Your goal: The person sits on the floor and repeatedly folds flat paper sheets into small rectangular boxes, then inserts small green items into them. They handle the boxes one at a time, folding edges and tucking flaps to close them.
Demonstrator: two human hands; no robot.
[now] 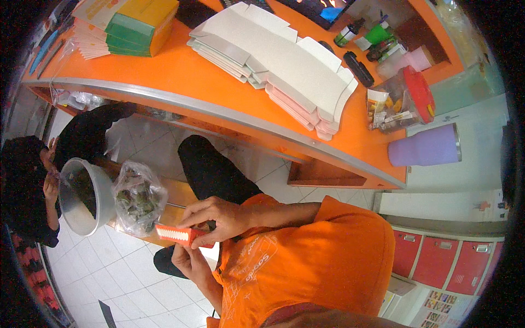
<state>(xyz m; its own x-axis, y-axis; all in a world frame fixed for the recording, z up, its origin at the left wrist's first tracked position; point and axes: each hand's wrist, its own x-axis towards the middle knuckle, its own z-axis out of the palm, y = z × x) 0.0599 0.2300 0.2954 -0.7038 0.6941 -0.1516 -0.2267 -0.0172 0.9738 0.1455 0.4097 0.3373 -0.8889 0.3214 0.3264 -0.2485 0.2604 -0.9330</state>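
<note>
A small red box (192,237) with a white zigzag pattern is held between my two hands in front of my orange shirt. My right hand (221,218) grips it from above, thumb on its near end and fingers along the top. From below, the fingers of my left hand (190,263) close on its underside; they are partly hidden. Just beyond the box sits a clear plastic bag (140,199) of dark green leafy pieces on a wooden bench (180,194). Beside the bag stands a translucent bucket (104,202) with dark contents.
Another person in dark clothes (22,180) sits past the bucket, hands raised near its rim. An orange desk (180,76) runs alongside, bearing flat white cartons (273,49), yellow-green packets (131,30), a red-lidded jar (399,104) and a purple tumbler (426,146). Red lockers (440,262) stand at right.
</note>
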